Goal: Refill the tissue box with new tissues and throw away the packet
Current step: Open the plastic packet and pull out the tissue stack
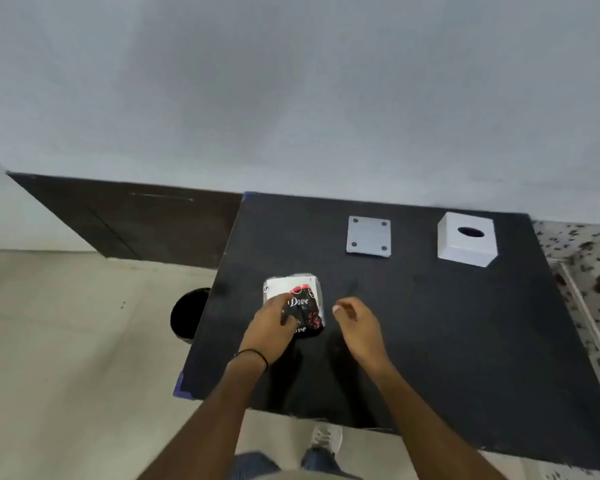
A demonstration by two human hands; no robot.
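Observation:
A tissue packet (pixel 302 299), black and white with "Dove" printed on it, lies on the black table (pixel 430 323) near its left side. My left hand (pixel 271 329) rests on the packet's near left part, fingers curled over it. My right hand (pixel 357 322) hovers just right of the packet, fingers loosely apart and holding nothing. A white cube tissue box (pixel 466 239) with an oval hole on top stands at the table's far right. Its flat white base plate (pixel 368 235), with a dark dot at each corner, lies left of the box.
A black round bin (pixel 187 317) stands on the pale floor just left of the table. A dark low cabinet (pixel 136 220) runs along the wall behind it. Speckled flooring (pixel 582 271) lies to the table's right. My shoe (pixel 326 438) shows below the table's near edge.

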